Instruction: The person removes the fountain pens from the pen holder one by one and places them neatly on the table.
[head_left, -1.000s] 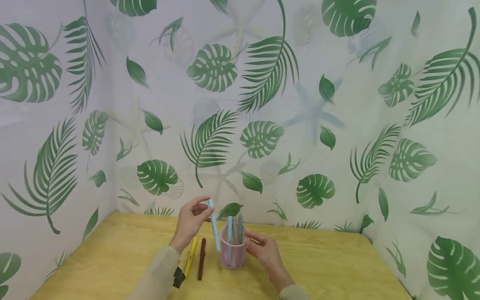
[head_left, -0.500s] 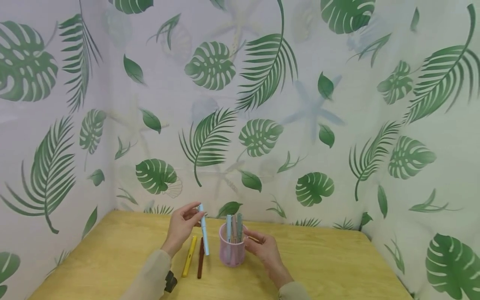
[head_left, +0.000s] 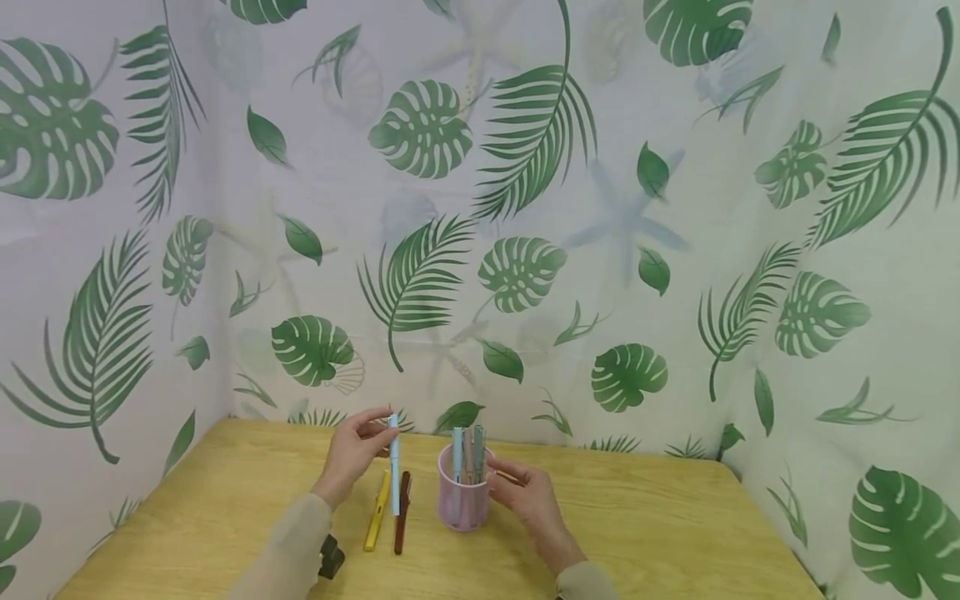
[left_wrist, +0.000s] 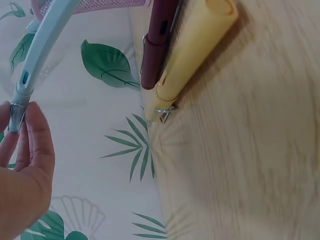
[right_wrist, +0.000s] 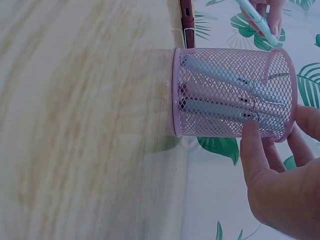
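My left hand (head_left: pixel 351 454) pinches a light blue pen (head_left: pixel 394 475) near its upper end, between thumb and fingers. The pen hangs nearly upright above a yellow pen (head_left: pixel 377 521) and a dark red pen (head_left: pixel 402 525), which lie side by side on the table. In the left wrist view the fingers (left_wrist: pixel 40 135) close on the pen's clip end. A pink mesh pen holder (right_wrist: pixel 232 92) stands to the right with several pens (head_left: pixel 468 454) in it. My right hand (head_left: pixel 532 504) holds it at the right side, thumb and fingers about its rim.
The yellow wood-grain table (head_left: pixel 645 517) reaches back to a leaf-patterned curtain (head_left: pixel 525 192), which also encloses both sides. A black device (head_left: pixel 331 557) is strapped at the left wrist.
My left hand has moved left, away from the pen holder, taking the light blue pen along; the pen now hangs straighter. The right hand keeps its place at the holder.
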